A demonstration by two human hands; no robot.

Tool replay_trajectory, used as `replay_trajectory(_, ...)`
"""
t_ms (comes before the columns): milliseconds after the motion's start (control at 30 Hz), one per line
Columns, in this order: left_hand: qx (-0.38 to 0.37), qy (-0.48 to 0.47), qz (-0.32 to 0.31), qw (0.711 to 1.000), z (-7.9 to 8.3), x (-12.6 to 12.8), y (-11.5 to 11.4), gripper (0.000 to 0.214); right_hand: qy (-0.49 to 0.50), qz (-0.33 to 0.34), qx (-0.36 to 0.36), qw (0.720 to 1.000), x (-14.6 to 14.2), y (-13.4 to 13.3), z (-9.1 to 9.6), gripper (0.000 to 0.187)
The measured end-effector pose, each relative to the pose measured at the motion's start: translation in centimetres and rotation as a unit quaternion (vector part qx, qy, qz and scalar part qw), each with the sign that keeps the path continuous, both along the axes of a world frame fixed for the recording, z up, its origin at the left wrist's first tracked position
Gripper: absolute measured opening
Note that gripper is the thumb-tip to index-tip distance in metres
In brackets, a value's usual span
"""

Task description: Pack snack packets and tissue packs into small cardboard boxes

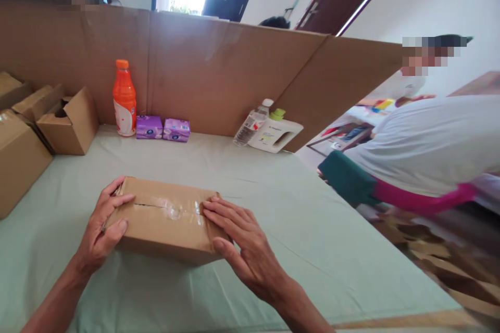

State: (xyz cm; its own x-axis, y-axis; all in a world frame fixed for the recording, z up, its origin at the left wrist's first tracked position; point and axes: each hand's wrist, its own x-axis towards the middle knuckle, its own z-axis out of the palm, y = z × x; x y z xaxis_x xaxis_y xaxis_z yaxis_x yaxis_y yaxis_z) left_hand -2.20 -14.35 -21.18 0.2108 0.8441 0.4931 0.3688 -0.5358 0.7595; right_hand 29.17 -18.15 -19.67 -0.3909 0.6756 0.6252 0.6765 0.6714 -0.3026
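Observation:
A closed cardboard box (pixel 167 218) sits on the pale green cloth in front of me, with clear tape along its top seam. My left hand (pixel 103 223) grips its left end, thumb and a finger on the top and other fingers down the side. At the opposite end my right hand (pixel 238 242) holds the box, its fingers lying together over the top right edge and the thumb at the near corner. The box's underside and far side are hidden.
Along the cardboard partition (pixel 219 67) stand an orange bottle (pixel 124 101), two purple tissue packs (pixel 149 127), a leaning clear water bottle (pixel 253 124) and a white jug (pixel 275 135). Several cardboard boxes (pixel 70 119) are at left. A person in white (pixel 429 140) sits at right.

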Motion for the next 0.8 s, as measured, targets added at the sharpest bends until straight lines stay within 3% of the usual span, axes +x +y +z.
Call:
replay_trajectory(200,-0.002,0.021,0.027,0.999,0.5,0.5,-2.7,0.034,0.043,0.004,0.01,0.999,0.0,-1.2,-2.1,0.045)
replay_trajectory(300,0.008,0.065,0.022,0.998,0.6,0.2,-4.5,0.04,0.066,0.007,0.011,0.998,0.3,-0.2,-2.8,0.04)
replay_trajectory(400,0.03,0.112,0.017,0.993,0.8,-0.5,-4.6,0.048,0.114,-0.023,-0.001,0.993,0.4,1.3,-3.4,0.035)
replay_trajectory(633,0.006,0.079,-0.059,0.995,0.4,-0.8,-2.7,0.058,0.245,-0.103,-0.136,0.954,0.5,0.7,-6.3,0.043)
replay_trajectory(800,0.038,0.055,0.036,0.997,-0.9,-0.3,-5.0,0.06,0.309,-0.095,-0.212,0.922,-0.4,2.9,-7.3,0.05)
